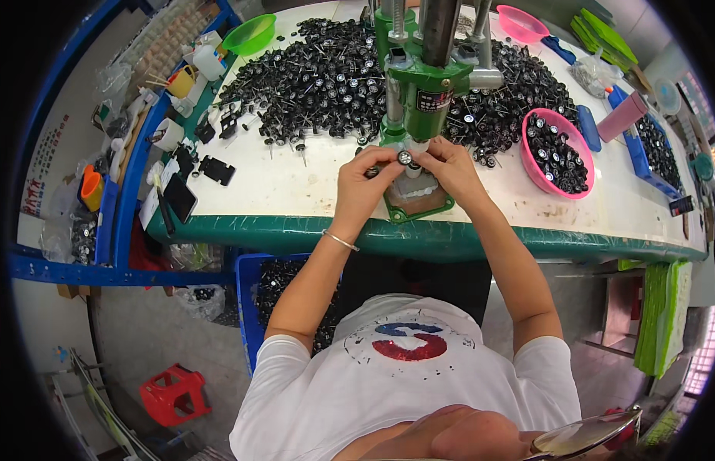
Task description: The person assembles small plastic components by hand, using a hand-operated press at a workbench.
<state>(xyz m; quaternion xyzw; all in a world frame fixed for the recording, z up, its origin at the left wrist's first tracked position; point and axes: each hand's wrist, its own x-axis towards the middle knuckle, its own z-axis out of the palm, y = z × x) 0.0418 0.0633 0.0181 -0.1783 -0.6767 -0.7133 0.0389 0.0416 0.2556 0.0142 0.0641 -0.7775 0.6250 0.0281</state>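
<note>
My left hand (pixel 362 183) and my right hand (pixel 452 174) meet in front of the green bench press (pixel 428 104). Between their fingertips is a small black wheel (pixel 404 157) with a silvery hub. Both hands are closed, thumbs and fingers pinching at the wheel's two sides. Another dark round piece (pixel 372 172) shows under the left fingers; whether they hold it is unclear. Just below the wheel is the press's pale work block (pixel 416 187), on a green base plate (pixel 403 216). Heaped behind the press are many black wheels (pixel 326 81), some with thin metal axles.
On the right stands a pink bowl (pixel 588 165) of black wheels, with a blue tray (pixel 654 165) beyond it. A green bowl (pixel 250 35) sits at the far left. Near the left edge lies a phone-like dark slab (pixel 179 198). Below the table is a blue crate (pixel 248 307).
</note>
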